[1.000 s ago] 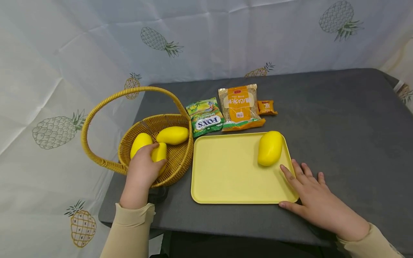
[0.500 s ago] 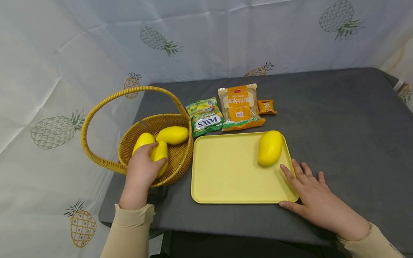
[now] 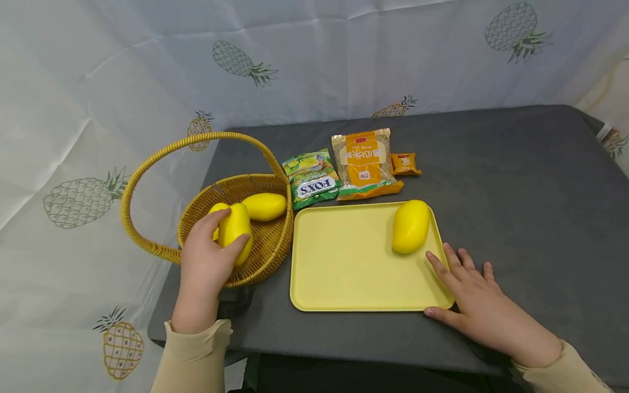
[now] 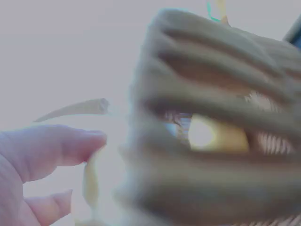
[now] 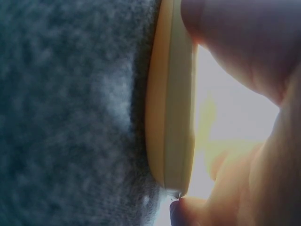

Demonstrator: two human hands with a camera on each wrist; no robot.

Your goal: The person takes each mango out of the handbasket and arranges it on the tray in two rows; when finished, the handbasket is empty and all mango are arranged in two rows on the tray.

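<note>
Plainly, one yellow mango (image 3: 236, 233) was gripped by the left hand (image 3: 202, 261), with the thumb set on one side, the fingers on the other and the grasp closed down to the fruit; it was held at the wicker basket (image 3: 267, 240), though whether it was clear of the basket's floor could not quite be told. Beside it a second mango (image 3: 217, 209) was largely hidden by that hand, and a third mango (image 3: 267, 207) was seen lying farther right within the basket. Nothing was gripped by the right hand (image 3: 476, 300): its fingers were spread, and the right edge of the pale yellow tray (image 3: 344, 262) was touched by it. On that tray's far right part a fourth mango (image 3: 411, 226) was set. Beyond the tray, a green FOX'S bag (image 3: 313, 179), an orange-labelled bag (image 3: 363, 164) and a small orange packet (image 3: 405, 164) were laid on the dark grey table (image 3: 521, 191)
</note>
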